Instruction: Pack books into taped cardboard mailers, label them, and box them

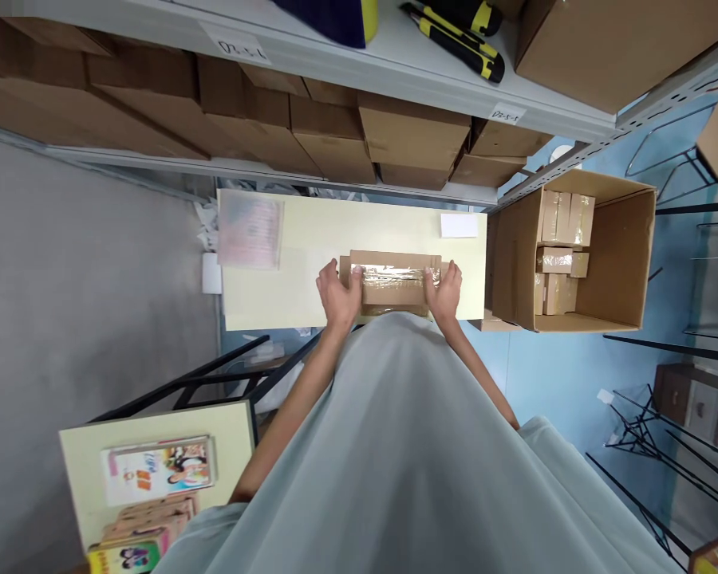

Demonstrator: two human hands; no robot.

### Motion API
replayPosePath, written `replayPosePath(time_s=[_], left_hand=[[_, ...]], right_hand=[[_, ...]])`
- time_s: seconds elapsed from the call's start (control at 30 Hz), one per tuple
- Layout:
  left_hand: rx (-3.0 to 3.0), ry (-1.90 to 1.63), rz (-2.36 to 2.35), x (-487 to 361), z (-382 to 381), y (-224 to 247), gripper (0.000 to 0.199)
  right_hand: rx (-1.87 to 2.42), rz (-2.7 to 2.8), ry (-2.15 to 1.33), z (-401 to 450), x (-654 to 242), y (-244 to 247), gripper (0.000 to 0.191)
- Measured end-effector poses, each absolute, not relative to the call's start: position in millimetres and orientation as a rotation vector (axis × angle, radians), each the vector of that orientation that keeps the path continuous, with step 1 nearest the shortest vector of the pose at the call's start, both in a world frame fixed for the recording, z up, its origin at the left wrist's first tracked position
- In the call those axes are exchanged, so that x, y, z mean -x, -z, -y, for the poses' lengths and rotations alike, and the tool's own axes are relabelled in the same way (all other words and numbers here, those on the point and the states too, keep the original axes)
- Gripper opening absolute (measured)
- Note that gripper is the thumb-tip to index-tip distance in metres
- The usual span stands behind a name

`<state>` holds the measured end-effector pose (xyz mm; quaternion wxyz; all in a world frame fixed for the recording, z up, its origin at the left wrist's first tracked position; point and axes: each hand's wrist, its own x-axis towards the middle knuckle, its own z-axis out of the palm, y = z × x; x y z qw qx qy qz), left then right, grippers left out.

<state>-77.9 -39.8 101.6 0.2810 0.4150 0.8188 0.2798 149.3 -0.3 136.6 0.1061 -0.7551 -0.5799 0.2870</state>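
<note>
A brown cardboard box (396, 292) lies just in front of my body, with shiny clear tape along its top. My left hand (340, 298) grips its left end, thumb on top and fingers curled over the side. At the opposite end, my right hand (443, 296) holds it in the same way. More cardboard shows at both ends and along the near side; whether it is a second box or part of this one I cannot tell. Beneath is a pale yellow tabletop (302, 279).
A pinkish printed sheet (250, 229) and a white slip (459, 226) lie on the tabletop. To the right, a large open carton (613, 275) holds several small taped boxes. Overhead, a metal shelf (359, 68) carries yellow-black utility knives (462, 49). Lower left, magazines (159, 470) rest on another table.
</note>
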Motion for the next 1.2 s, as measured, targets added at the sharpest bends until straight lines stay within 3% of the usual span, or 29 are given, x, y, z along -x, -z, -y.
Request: replayPosePath(time_s=[0.2, 0.27, 0.37, 0.43, 0.77, 1.07, 1.2], left_hand=[[-1.173, -0.641, -2.190, 50.8, 22.9, -102.1, 0.110], [-1.147, -0.637, -2.177, 52.0, 22.9, -95.7, 0.103], [-1.101, -0.654, -2.125, 67.4, 27.9, -88.2, 0.067], [-1.076, -0.648, -2.102, 79.0, 30.6, -88.4, 0.056], [-1.094, -0.645, -2.018, 94.1, 34.1, -142.5, 0.039], [-1.131, -1.173, -1.802, 125.4, 35.1, -242.1, 0.049], [-1.011, -1.220, -1.843, 150.4, 34.7, -228.0, 0.049]], right_hand=[[2.317, 1.756, -0.770, -3.3, -109.3, -130.2, 0.121], [2.331, 1.789, -0.771, -4.2, -109.4, -126.6, 0.114], [2.347, 1.775, -0.870, -5.5, -124.0, -124.2, 0.087], [2.346, 1.729, -0.948, -5.4, -135.9, -124.7, 0.074], [2.217, 1.589, -0.839, 16.3, -152.4, -157.9, 0.049], [1.766, 1.507, -0.681, 12.5, -147.1, -261.2, 0.044], [1.690, 1.442, -0.855, 4.7, -131.5, -246.3, 0.046]])
